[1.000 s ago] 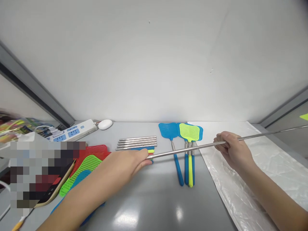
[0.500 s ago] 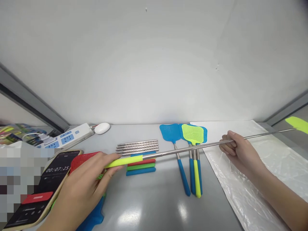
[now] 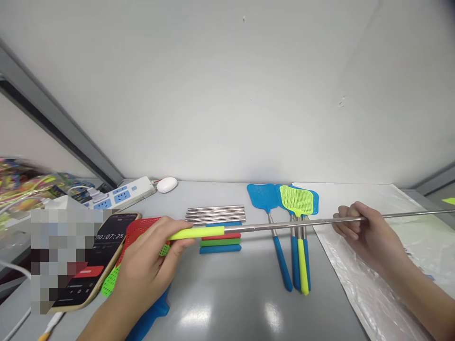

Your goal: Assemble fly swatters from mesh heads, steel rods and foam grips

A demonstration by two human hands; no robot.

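Across the view runs a long, extended fly swatter with a yellow handle and a thin metal telescopic rod. Its yellow head shows only as a sliver at the right edge. My left hand is closed around the yellow handle. Farther along, my right hand is closed around the metal rod. Beneath the rod, several short swatters with blue handles and one with a yellow handle lie together. Under the handle end lie coloured handle sleeves in blue, red and green, with several metal rods behind them.
At the left, a phone shows a timer beside red and green swatter heads. A power strip and a white mouse-shaped object sit by the back wall. White plastic sheeting covers the right side.
The view has turned a little to the left, so most things sit farther right. The swatter's yellow head has nearly left the picture. Both hands keep their hold.
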